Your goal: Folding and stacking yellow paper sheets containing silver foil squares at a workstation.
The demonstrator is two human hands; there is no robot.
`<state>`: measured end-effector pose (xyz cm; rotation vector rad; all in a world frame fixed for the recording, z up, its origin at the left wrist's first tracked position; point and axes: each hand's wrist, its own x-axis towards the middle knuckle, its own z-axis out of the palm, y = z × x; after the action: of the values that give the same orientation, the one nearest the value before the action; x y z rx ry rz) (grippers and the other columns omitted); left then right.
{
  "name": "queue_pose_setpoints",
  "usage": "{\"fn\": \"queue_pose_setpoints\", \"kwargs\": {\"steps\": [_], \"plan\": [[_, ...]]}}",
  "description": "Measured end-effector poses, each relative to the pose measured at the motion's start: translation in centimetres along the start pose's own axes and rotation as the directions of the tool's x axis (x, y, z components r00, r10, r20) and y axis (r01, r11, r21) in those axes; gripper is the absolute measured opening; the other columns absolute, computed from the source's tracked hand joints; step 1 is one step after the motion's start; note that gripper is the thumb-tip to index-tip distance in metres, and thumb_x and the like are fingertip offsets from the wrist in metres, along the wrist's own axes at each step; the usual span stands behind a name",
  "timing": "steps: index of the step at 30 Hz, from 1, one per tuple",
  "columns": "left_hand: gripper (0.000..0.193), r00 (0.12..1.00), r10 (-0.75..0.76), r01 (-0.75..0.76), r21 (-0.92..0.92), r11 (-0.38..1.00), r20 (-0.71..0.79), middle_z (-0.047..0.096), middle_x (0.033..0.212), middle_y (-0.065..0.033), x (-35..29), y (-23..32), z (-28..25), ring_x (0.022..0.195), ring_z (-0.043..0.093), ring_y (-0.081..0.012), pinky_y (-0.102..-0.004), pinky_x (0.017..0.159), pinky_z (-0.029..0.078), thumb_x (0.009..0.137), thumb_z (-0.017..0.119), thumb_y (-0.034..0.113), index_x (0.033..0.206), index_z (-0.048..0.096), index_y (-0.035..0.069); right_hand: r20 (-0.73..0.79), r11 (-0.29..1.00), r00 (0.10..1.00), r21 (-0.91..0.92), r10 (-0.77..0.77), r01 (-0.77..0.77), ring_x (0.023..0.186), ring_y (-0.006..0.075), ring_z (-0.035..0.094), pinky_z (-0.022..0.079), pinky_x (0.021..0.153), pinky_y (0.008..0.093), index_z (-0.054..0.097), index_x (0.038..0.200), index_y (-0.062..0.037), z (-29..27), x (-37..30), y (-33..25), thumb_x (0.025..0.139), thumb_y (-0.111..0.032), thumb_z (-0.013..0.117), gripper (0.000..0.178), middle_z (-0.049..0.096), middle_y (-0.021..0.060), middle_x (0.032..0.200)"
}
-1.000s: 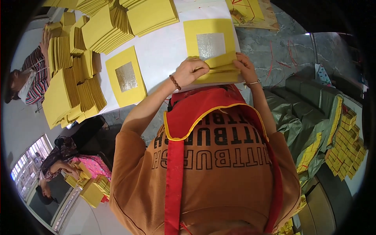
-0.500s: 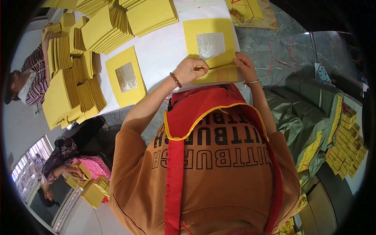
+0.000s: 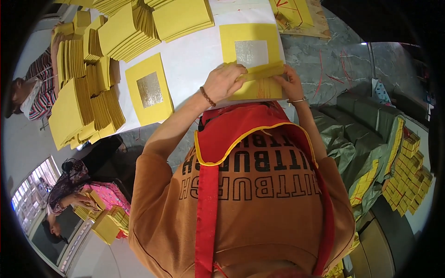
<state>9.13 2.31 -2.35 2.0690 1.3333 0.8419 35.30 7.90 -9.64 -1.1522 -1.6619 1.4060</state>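
On the white tabletop in front of me lies a yellow paper sheet [image 3: 228, 45] with a silver foil square [image 3: 251, 53] in its middle. Its near part is lifted into a narrow folded flap [image 3: 265, 71]. My left hand [image 3: 225, 82] has its fingers closed on the flap's left end. At the right end, my right hand [image 3: 291, 83] pinches the flap between thumb and fingers. Yellow paper with faint reddish marks [image 3: 259, 89] shows nearer to me, below the flap. Another foil-square sheet [image 3: 162, 69] lies flat to the left of my left forearm.
Stacks of folded yellow paper [image 3: 183, 21] fill the table's far left. A board with yellow papers and red strings [image 3: 296, 16] sits at the far right. Green sacking [image 3: 357, 127] and tied yellow bundles [image 3: 408, 178] are at my right. Two people [image 3: 41, 88] are at left.
The flap has turned over toward me into a narrower strip. My left hand has moved slightly farther out onto it, and the right has come a little nearer.
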Motion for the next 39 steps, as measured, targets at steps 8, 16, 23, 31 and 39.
{"fn": "queue_pose_setpoints", "kwargs": {"steps": [8, 16, 23, 31, 39], "plan": [[0.04, 0.992, 0.122, -0.108, 0.287, 0.952, -0.033, 0.054, 0.108, -0.0085, -1.3, -2.6, -0.4, 0.099, 0.048, -0.0268, -0.0354, 0.08, 0.039, 0.071, 0.06, 0.011, 0.11, 0.054, 0.01, 0.087, 0.996, 0.996, 0.091, 0.0, -0.008, 0.113, 0.0225, 0.043, 0.032, 0.097, 0.0317, 0.06, 0.105, -0.0111, -0.5, 0.2, -0.7, 0.071, -0.01, 0.066, 0.035, 0.053, 0.0044, 0.113], [0.033, 0.958, 0.265, -0.173, 0.525, 0.833, -0.105, 0.056, 0.102, -0.0015, -1.0, -1.5, -1.1, 0.093, 0.05, -0.0197, -0.0311, 0.077, 0.037, 0.07, 0.054, 0.008, 0.1, 0.06, 0.018, 0.219, 0.435, 0.862, -0.79, -0.457, 0.432, 0.117, 0.0271, 0.043, 0.029, 0.095, 0.0395, 0.06, 0.106, -0.0192, -0.5, 0.2, -6.4, 0.075, -0.019, 0.062, 0.031, 0.051, 0.0006, 0.125], [0.026, 0.966, 0.26, -0.241, 0.388, 0.889, 0.004, 0.059, 0.095, -0.003, -3.1, -0.5, -0.5, 0.085, 0.054, -0.0195, -0.032, 0.072, 0.038, 0.075, 0.054, 0.014, 0.1, 0.061, 0.014, 0.411, 0.609, 0.84, -0.58, -0.355, 0.541, 0.109, 0.0211, 0.05, 0.032, 0.091, 0.0391, 0.061, 0.104, -0.0171, -1.0, -0.6, -7.2, 0.075, -0.02, 0.059, 0.029, 0.056, 0.0015, 0.115], [0.026, 0.881, -0.462, 0.458, -0.06, 0.887, -0.102, 0.055, 0.069, -0.0194, -1.2, -0.8, 0.7, 0.065, 0.054, -0.0379, -0.0437, 0.058, 0.043, 0.085, 0.052, 0.027, 0.09, 0.057, 0.001, 0.135, 0.977, 0.968, -0.007, 0.211, -0.212, 0.082, 0.0176, 0.061, 0.046, 0.074, 0.0286, 0.058, 0.105, -0.0046, 0.5, 0.4, -3.4, 0.079, -0.014, 0.062, 0.028, 0.064, 0.0088, 0.091], [0.028, 0.736, -0.675, 0.672, -0.06, 0.738, -0.058, 0.058, 0.071, -0.0215, 0.6, -1.9, 1.0, 0.064, 0.056, -0.0384, -0.046, 0.059, 0.043, 0.085, 0.051, 0.028, 0.095, 0.054, 0.003, -0.005, 0.977, 0.985, 0.125, 0.175, -0.173, 0.089, 0.0151, 0.058, 0.045, 0.078, 0.027, 0.038, 0.13, -0.0075, 1.8, 1.8, -5.1, 0.079, -0.01, 0.062, 0.056, 0.062, 0.0117, 0.097]]}}
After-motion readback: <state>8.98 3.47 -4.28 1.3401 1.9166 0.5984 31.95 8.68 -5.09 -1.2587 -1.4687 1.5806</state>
